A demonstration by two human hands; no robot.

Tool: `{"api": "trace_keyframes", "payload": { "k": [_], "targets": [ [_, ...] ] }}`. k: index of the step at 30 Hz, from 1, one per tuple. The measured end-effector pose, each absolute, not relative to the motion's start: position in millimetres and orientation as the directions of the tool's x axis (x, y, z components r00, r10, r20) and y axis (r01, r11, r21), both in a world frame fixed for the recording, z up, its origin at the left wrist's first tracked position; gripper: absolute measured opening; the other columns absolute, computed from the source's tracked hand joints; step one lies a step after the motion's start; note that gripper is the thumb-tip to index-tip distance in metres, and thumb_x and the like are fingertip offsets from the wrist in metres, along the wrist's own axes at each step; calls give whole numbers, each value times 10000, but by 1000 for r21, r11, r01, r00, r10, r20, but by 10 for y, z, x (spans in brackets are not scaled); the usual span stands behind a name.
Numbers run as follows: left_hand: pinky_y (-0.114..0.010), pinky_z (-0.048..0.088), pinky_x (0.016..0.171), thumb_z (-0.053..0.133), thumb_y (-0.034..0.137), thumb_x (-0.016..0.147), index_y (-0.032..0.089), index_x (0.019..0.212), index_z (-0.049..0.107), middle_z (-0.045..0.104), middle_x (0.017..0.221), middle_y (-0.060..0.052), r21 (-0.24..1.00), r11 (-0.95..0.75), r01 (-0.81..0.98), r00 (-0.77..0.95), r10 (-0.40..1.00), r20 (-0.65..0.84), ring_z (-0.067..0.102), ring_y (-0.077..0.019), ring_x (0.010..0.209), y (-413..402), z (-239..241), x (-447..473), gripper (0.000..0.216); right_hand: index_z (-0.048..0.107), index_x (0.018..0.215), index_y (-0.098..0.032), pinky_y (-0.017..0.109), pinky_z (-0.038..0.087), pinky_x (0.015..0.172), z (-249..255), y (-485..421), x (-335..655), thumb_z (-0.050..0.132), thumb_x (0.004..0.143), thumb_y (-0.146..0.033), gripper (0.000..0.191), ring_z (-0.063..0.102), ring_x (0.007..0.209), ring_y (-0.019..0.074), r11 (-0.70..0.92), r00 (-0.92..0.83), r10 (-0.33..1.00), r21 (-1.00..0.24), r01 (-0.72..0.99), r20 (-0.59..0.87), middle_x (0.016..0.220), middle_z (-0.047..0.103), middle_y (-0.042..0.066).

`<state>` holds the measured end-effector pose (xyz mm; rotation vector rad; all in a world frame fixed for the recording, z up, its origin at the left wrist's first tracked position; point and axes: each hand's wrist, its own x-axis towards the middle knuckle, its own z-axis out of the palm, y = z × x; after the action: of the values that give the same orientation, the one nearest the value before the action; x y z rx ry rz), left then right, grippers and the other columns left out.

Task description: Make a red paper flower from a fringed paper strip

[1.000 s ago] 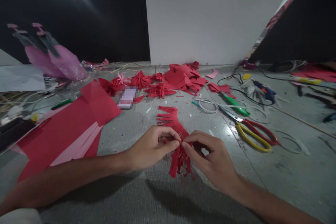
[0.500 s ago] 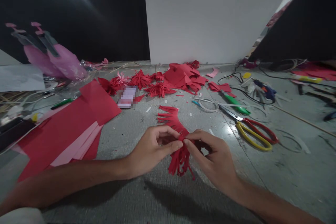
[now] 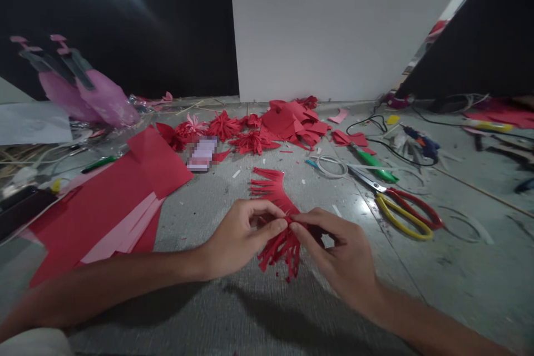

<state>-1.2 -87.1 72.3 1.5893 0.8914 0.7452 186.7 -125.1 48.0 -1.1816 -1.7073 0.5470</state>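
A red fringed paper strip (image 3: 280,192) runs between my two hands, its far end lying on the grey floor with the cut fringe pointing left. Its near end is bunched and the fringe hangs down below my fingers. My left hand (image 3: 246,233) pinches the bunched part between thumb and fingers. From the other side my right hand (image 3: 340,245) grips the same part, with its fingertips almost touching those of the left. The exact spot where the paper is rolled is hidden behind the fingers.
Red-and-yellow-handled scissors (image 3: 403,208) and a green cutter (image 3: 377,164) lie to the right, with a glue gun (image 3: 421,142) beyond. Red paper flowers (image 3: 254,142) and a phone (image 3: 202,153) are ahead. Red sheets (image 3: 104,200) with pink strips (image 3: 127,228) lie left.
The hanging fringe at the strip's near end has swung left and spread apart. Both hands keep their pinch, with the fingers slightly shifted.
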Motion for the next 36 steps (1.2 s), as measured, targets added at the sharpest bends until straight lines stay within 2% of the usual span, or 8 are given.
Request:
{"api": "trace_keyframes", "payload": {
  "k": [4, 8, 14, 18, 22, 26, 32, 36],
  "targets": [
    [-222, 439, 706, 603, 261, 921, 145, 911, 671, 658, 830, -6, 972, -138, 190, 543, 840, 13, 582, -122, 771, -878, 744, -18, 135, 721, 975, -219, 221, 446, 526, 480, -1243, 1873, 664, 873, -225, 117, 552, 550, 93, 444, -66, 876, -746, 496, 478, 695, 668, -28],
    [-230, 440, 725, 585, 256, 930, 140, 921, 649, 636, 843, -9, 972, -122, 201, 565, 825, -13, 570, -126, 785, -875, 740, -16, 132, 714, 856, -205, 229, 443, 537, 508, -1251, 1885, 632, 892, -227, 92, 547, 556, 99, 458, -122, 877, -734, 501, 464, 665, 647, -23],
    [-225, 440, 701, 570, 282, 935, 143, 938, 630, 621, 858, -16, 984, -57, 169, 583, 810, -54, 563, -126, 771, -856, 769, 4, 152, 728, 848, -209, 238, 467, 541, 517, -1268, 1889, 610, 906, -280, 149, 595, 583, 120, 345, -95, 936, -821, 455, 340, 724, 706, 1],
    [-224, 448, 706, 570, 289, 935, 141, 926, 645, 636, 855, -23, 984, -39, 175, 591, 803, -74, 576, -128, 773, -834, 822, -10, 166, 750, 958, -216, 248, 505, 530, 467, -1274, 1896, 627, 902, -310, 165, 628, 587, 134, 298, -46, 950, -855, 425, 309, 751, 730, 15],
    [-228, 457, 716, 588, 288, 925, 139, 925, 665, 657, 860, -29, 978, -63, 200, 557, 828, -61, 597, -137, 790, -788, 873, -41, 167, 729, 1093, -239, 249, 521, 491, 446, -1277, 1894, 641, 894, -285, 223, 626, 554, 122, 336, -14, 931, -842, 423, 364, 886, 755, 37],
    [-251, 475, 723, 603, 280, 914, 136, 977, 671, 675, 879, -47, 969, -53, 241, 527, 845, -85, 619, -150, 784, -756, 911, -58, 171, 732, 1019, -249, 246, 538, 537, 465, -1264, 1885, 623, 898, -222, 165, 665, 690, 131, 424, -50, 891, -788, 448, 451, 1102, 722, 61],
    [-262, 495, 749, 601, 242, 908, 140, 981, 658, 676, 915, -48, 965, -92, 245, 586, 807, -72, 626, -149, 801, -739, 925, -81, 138, 712, 927, -226, 230, 518, 524, 474, -1247, 1886, 611, 898, -177, 116, 640, 682, 119, 467, -93, 871, -756, 457, 482, 991, 709, 50],
    [-258, 495, 771, 633, 260, 895, 149, 1010, 650, 680, 918, -40, 955, -160, 248, 595, 803, -20, 634, -157, 839, -754, 1002, -128, 161, 684, 1109, -253, 248, 541, 547, 423, -1274, 1906, 613, 902, -159, 238, 629, 624, 116, 514, -89, 835, -710, 482, 543, 906, 729, 22]
  ]
}}
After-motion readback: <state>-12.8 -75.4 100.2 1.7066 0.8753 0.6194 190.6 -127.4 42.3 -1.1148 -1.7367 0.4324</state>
